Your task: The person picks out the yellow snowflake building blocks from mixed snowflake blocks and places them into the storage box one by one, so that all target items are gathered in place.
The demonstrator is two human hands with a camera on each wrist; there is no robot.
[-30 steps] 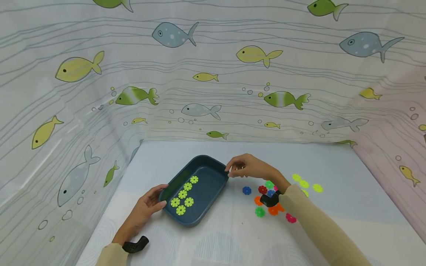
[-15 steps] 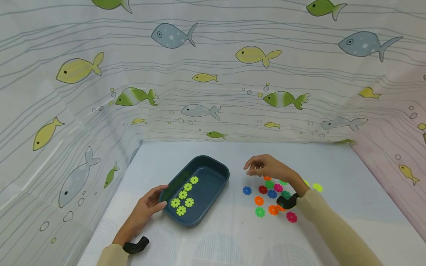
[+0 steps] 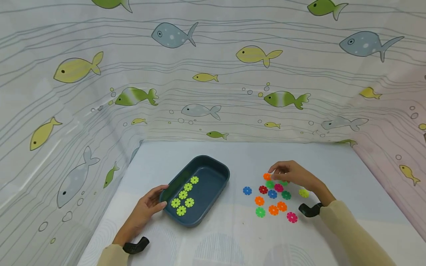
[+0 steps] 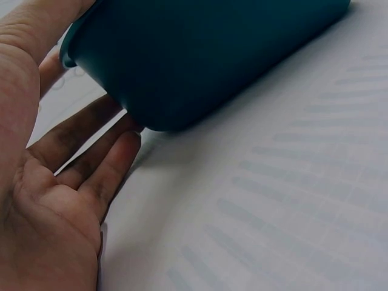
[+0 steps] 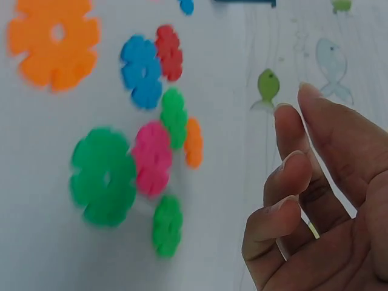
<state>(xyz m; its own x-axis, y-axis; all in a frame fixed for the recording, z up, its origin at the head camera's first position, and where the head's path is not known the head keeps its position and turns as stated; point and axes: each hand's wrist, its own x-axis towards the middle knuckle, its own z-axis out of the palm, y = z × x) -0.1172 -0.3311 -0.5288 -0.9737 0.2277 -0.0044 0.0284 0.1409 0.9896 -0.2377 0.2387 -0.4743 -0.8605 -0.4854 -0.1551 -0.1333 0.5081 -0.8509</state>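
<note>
My left hand (image 3: 148, 202) holds the near left corner of a dark blue plastic tray (image 3: 213, 195). In the left wrist view its thumb goes over the rim of the tray (image 4: 200, 60) while the other fingers (image 4: 115, 163) lie against the outer wall near the base. Several yellow-green notched plastic discs (image 3: 183, 194) lie flat in the tray's left half. My right hand (image 3: 294, 173) hovers over the far side of the loose discs, fingers loosely bent. Nothing sits between its fingertips in the right wrist view. Nearest below it are an orange disc (image 3: 267, 176) and a green disc (image 5: 167, 225).
Loose discs spread right of the tray: a blue disc (image 3: 247, 190), a dark red disc (image 3: 263, 189), a pink disc (image 3: 291, 217) and several others. One yellow disc (image 3: 304, 193) lies under the right wrist. A fish-print curtain (image 3: 213, 92) borders the white table (image 3: 233, 240).
My right hand has moved from the tray's far right rim rightward to above the loose discs. The left hand and the tray have stayed in place.
</note>
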